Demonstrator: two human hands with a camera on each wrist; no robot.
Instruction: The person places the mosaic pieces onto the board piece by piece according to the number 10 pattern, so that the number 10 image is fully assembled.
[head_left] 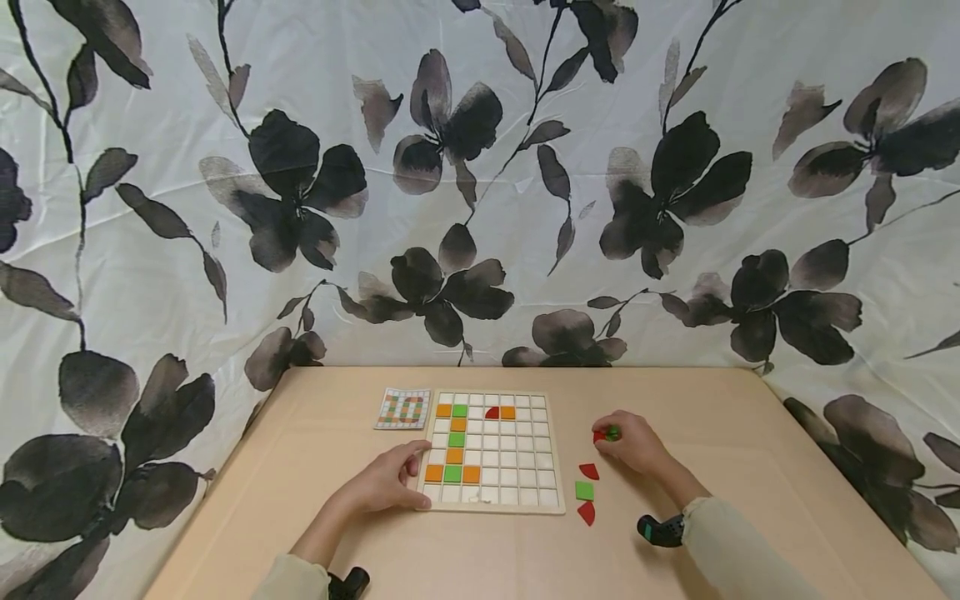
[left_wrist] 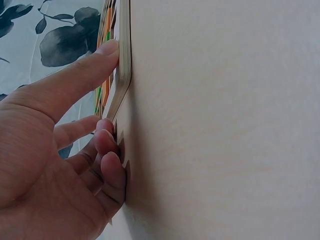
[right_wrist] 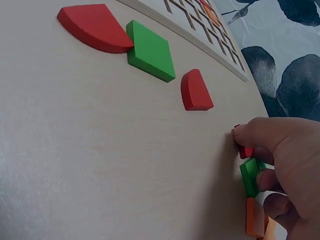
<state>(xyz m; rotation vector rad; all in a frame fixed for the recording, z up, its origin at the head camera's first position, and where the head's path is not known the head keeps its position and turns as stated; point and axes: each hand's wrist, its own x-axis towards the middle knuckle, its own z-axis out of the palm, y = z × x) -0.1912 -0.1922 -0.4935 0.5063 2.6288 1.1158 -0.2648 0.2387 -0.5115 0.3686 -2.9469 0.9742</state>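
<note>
1. The left hand (head_left: 388, 482) was spread wide against the left edge of the gridded board (head_left: 502, 510), gripping no loose piece.
2. Right of the board, the right hand (head_left: 633, 440) pinched a red piece (right_wrist: 245, 151); whether it also held the green piece (right_wrist: 249, 179) by its fingers, one could not tell.
3. Picking up seemed the step in hand; the next move probably called for lifting the red piece clear.

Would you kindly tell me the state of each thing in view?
Grid board: flat, partly tiled.
Pattern card: flat, patterned side up.
Farther red quarter-round: flat, loose.
Nearer red quarter-round: flat, loose.
Green square tile: flat, loose.
Left grip: touching the board's left edge.
Right grip: pinching a red piece, a green piece and orange piece alongside.
Floral cloth: hanging, creased.
</note>
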